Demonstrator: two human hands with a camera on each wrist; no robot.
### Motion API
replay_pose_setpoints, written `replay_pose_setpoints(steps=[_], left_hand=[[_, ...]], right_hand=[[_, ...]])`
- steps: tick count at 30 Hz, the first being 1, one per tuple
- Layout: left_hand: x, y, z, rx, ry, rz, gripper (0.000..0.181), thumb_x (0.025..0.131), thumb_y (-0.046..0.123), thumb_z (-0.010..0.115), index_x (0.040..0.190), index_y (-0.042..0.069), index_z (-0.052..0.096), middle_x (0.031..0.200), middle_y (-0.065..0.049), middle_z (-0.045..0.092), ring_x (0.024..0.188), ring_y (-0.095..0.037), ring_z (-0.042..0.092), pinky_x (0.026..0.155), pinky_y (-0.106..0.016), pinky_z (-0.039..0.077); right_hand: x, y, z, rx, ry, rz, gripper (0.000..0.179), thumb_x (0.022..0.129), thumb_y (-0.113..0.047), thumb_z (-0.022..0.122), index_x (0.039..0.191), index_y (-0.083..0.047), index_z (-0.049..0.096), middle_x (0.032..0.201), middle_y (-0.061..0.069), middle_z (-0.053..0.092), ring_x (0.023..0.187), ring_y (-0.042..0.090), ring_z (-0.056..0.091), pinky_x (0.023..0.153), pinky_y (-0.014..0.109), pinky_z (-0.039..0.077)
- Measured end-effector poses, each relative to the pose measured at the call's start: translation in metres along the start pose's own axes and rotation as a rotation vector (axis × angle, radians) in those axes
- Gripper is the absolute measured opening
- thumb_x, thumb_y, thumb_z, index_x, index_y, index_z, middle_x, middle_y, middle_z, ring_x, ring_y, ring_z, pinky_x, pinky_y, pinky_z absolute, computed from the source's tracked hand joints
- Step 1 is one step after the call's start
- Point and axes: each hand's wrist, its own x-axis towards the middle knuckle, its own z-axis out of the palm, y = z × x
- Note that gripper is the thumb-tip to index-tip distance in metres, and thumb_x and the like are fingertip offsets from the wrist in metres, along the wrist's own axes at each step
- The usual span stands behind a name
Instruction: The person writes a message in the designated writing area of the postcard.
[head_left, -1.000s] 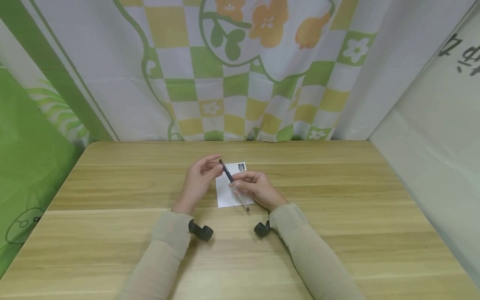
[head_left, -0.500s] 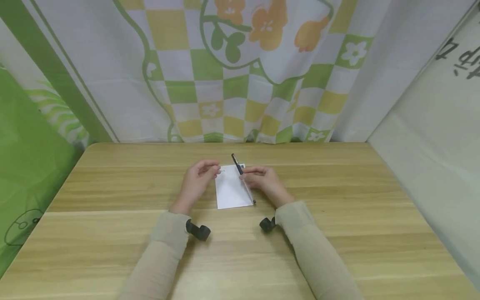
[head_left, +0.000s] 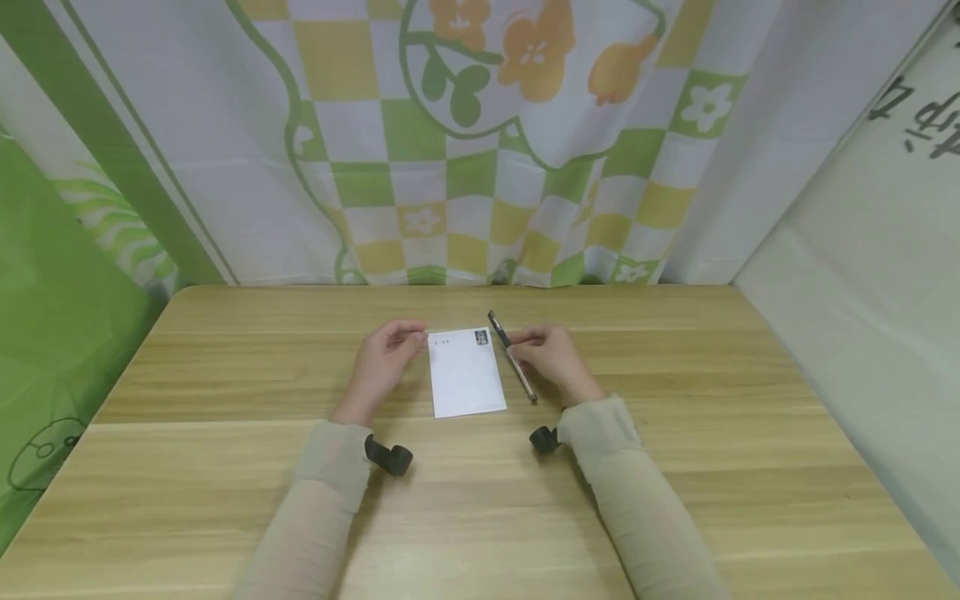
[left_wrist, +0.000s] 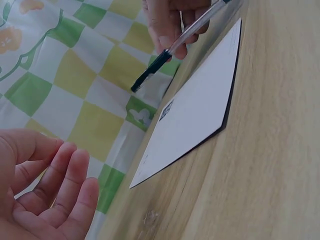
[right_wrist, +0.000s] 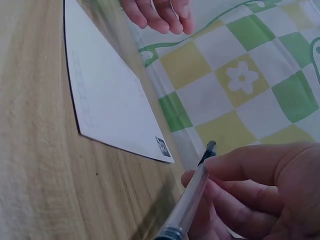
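A pen (head_left: 517, 365) with a clear barrel and a dark upper part is pinched between the thumb and fingers of my right hand (head_left: 552, 360), just right of the card. In the right wrist view the pen (right_wrist: 187, 205) slants above the table. A white postcard-like card (head_left: 467, 377) lies on the table between the hands, with a small dark printed square at its top right corner. My left hand (head_left: 381, 362) is beside the card's upper left corner, fingers loosely bent; in the left wrist view this hand (left_wrist: 52, 187) holds nothing and is apart from the card.
The wooden table (head_left: 480, 517) reaches back to a checked, flowered curtain (head_left: 472, 183). A green cloth (head_left: 60, 333) hangs at the left and a pale wall sheet with dark writing (head_left: 885, 275) at the right. Black wrist cameras (head_left: 390, 457) sit at both cuffs.
My right hand has carried the pen rightward, from over the card to beside it. My left hand has drawn slightly left, away from the pen's upper end, and the card's whole face now shows.
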Motion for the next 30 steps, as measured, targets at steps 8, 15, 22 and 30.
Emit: replay_pose_setpoints(steps=[8,15,22,30], left_hand=[[0.001,-0.002,-0.012,0.216,0.017,0.05,0.031,0.103,0.018,0.06,0.128,0.001,0.065,0.122,-0.018,0.068,0.114,-0.032,0.063,0.102,-0.047,0.051],[0.0,0.004,-0.022,0.351,0.044,0.071,0.031,0.104,0.015,0.055,0.128,-0.001,0.064,0.125,-0.02,0.067,0.117,-0.036,0.063,0.103,-0.049,0.05],[-0.001,0.01,-0.03,0.484,0.072,0.086,0.03,0.103,0.014,0.053,0.127,-0.001,0.064,0.124,-0.02,0.067,0.115,-0.037,0.063,0.1,-0.051,0.052],[-0.001,0.009,-0.033,0.593,0.046,0.114,0.031,0.103,0.011,0.054,0.129,-0.002,0.063,0.13,-0.022,0.064,0.117,-0.038,0.062,0.101,-0.053,0.05]], right_hand=[[-0.006,-0.005,-0.002,-0.169,0.024,-0.024,0.021,0.089,-0.003,0.07,0.108,0.004,0.073,0.103,0.02,0.073,0.079,0.02,0.067,0.071,0.027,0.058],[-0.008,-0.003,-0.002,-0.219,0.06,-0.019,0.019,0.088,0.001,0.068,0.106,0.005,0.074,0.109,0.021,0.071,0.096,0.029,0.065,0.085,0.036,0.056],[-0.01,-0.005,-0.004,-0.285,0.086,-0.009,0.018,0.087,0.002,0.068,0.104,0.004,0.074,0.101,0.018,0.071,0.088,0.026,0.066,0.081,0.035,0.057],[-0.011,-0.005,-0.003,-0.325,0.102,-0.009,0.017,0.086,0.003,0.068,0.102,0.004,0.075,0.096,0.017,0.072,0.085,0.025,0.066,0.079,0.036,0.057]])
